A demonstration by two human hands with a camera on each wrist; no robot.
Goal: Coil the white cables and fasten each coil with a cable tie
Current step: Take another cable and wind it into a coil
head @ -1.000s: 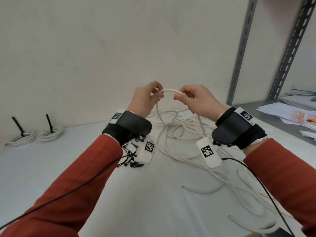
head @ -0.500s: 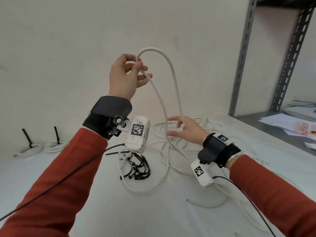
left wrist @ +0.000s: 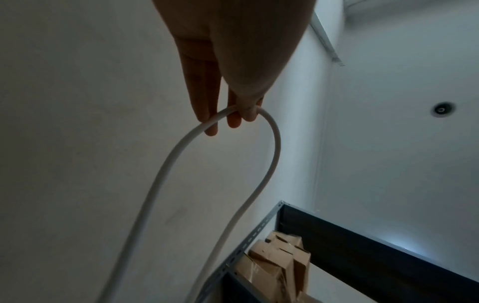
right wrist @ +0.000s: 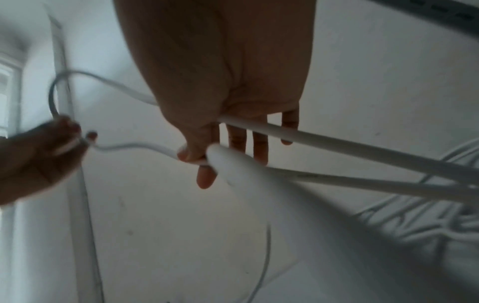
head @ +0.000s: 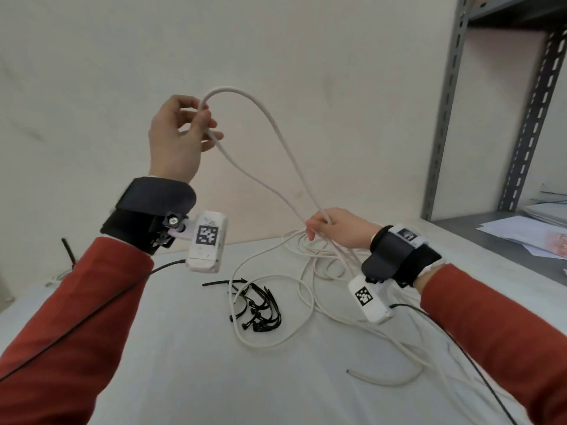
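My left hand (head: pixel 184 130) is raised high and pinches the top bend of a white cable (head: pixel 276 130) between thumb and fingers; the left wrist view shows that bend of the cable (left wrist: pixel 269 131) under my fingertips. Two strands run down to my right hand (head: pixel 325 225), low above the table, which holds them between thumb and fingers (right wrist: pixel 204 164). Below lies a loose tangle of white cable (head: pixel 306 271). A pile of black cable ties (head: pixel 257 308) sits on the table between my arms.
A grey metal shelf (head: pixel 454 118) stands at the right, with papers (head: pixel 527 231) on its lower board and cardboard boxes (left wrist: pixel 279 266) higher up. A black tie end (head: pixel 69 250) sticks up at the far left behind my sleeve. The table (head: pixel 184 378) is white.
My left hand rose from chest height, drawing a long loop of cable up. My right hand dropped to the table and closed on the two strands.
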